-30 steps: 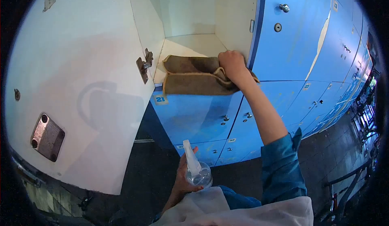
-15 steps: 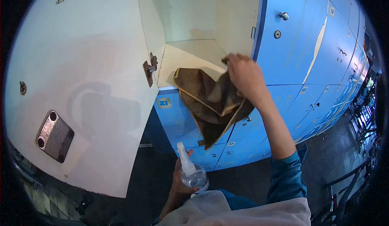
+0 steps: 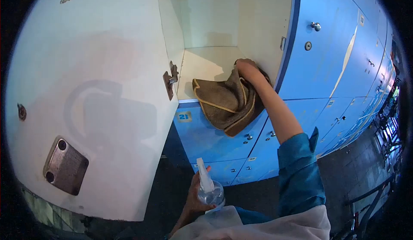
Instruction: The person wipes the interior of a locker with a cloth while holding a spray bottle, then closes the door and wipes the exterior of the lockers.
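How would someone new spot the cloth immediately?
Start at the open, cream-lined locker beside the blue doors. At its front edge, the right hand holds the cloth, which hangs partly outside. Its crumpled brown folds and yellow edging stand out from the cream and blue.

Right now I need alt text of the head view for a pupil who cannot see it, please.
A person's right hand grips a brown cloth that drapes over the front edge of an open locker. Lower down, the left hand holds a clear spray bottle. The pale door stands open at the left; blue lockers line the right.
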`<state>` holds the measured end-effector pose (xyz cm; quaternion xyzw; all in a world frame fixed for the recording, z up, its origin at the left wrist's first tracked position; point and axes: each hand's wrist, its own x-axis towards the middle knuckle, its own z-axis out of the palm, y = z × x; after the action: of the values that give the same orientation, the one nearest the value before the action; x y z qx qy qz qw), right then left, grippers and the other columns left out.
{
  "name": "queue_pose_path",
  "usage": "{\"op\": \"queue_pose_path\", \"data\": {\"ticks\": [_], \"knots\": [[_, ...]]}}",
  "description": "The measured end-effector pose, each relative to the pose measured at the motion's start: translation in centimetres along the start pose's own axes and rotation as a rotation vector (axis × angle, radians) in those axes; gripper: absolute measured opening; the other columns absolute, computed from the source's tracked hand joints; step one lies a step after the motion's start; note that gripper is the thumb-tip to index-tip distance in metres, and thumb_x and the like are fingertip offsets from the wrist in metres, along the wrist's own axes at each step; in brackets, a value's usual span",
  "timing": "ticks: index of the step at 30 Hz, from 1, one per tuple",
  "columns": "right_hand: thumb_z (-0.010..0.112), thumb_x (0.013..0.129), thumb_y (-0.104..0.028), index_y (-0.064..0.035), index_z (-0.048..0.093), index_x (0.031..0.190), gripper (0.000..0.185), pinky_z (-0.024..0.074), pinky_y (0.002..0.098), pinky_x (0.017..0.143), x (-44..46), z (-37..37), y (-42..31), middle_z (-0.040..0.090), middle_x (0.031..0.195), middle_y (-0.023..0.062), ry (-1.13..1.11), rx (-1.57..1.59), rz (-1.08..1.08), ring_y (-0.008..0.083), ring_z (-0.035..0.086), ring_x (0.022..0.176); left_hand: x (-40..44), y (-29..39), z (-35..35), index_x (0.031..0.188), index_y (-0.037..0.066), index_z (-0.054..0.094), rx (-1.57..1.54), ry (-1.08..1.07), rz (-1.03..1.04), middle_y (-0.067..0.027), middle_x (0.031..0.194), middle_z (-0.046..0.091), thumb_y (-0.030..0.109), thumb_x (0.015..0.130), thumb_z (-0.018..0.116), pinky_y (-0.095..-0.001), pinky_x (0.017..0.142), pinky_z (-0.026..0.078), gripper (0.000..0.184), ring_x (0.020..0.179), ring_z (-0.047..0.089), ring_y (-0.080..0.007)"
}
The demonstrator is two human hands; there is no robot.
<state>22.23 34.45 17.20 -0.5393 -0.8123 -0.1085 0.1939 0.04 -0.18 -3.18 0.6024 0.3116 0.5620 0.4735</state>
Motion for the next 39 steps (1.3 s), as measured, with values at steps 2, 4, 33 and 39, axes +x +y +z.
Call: {"op": "queue_pose_path", "data": {"ticks": [2,4,33,39], "knots": [[0.054,0.082,-0.019,-0.0006,0.066,0.091,0.024,0.0505,0.0418,0.078,0.2,-0.7,-0.3,0.064,0.100,0.0234,-0.060,0.044,0.005,0.0354,0.064,0.092,0.2,0.2,-0.6,0.142,0.003,0.025,0.070,-0.013,-0.005,-0.0217,0.143,0.031,0.052,0.052,0.085,-0.0441,0.104,0.032,0.118,0.132,0.031,-0.0314],[0.054,0.083,-0.020,-0.0003,0.066,0.091,0.024,0.0507,0.0415,0.077,1.6,0.6,0.1,0.065,0.097,0.0216,-0.083,0.073,0.017,0.0358,0.064,0.089,0.5,-0.4,-1.4,0.141,0.003,0.027,0.207,-0.037,0.051,-0.0214,0.143,0.032,0.055,0.053,0.083,-0.0447,0.104,0.032,0.116,0.133,0.031,-0.0328],[0.052,0.084,0.003,-0.0095,0.064,0.113,0.034,0.0452,0.0321,0.094,-4.8,-3.0,-11.4,0.061,0.121,0.0059,-0.286,0.703,-0.492,0.0235,0.058,0.110,-1.3,0.1,1.3,0.137,0.002,0.037,0.120,0.011,-0.032,-0.0191,0.144,0.031,0.055,0.051,0.082,-0.0463,0.106,0.027,0.111,0.134,0.028,-0.0334],[0.054,0.084,0.004,-0.0061,0.068,0.104,0.026,0.0476,0.0333,0.089,-9.1,-4.6,-11.5,0.067,0.101,0.0091,-0.149,0.812,-0.590,0.0227,0.061,0.100,-2.6,0.1,0.8,0.140,0.002,0.031,0.066,0.045,-0.057,-0.0176,0.144,0.031,0.051,0.048,0.084,-0.0432,0.105,0.029,0.117,0.133,0.029,-0.0296]]}}
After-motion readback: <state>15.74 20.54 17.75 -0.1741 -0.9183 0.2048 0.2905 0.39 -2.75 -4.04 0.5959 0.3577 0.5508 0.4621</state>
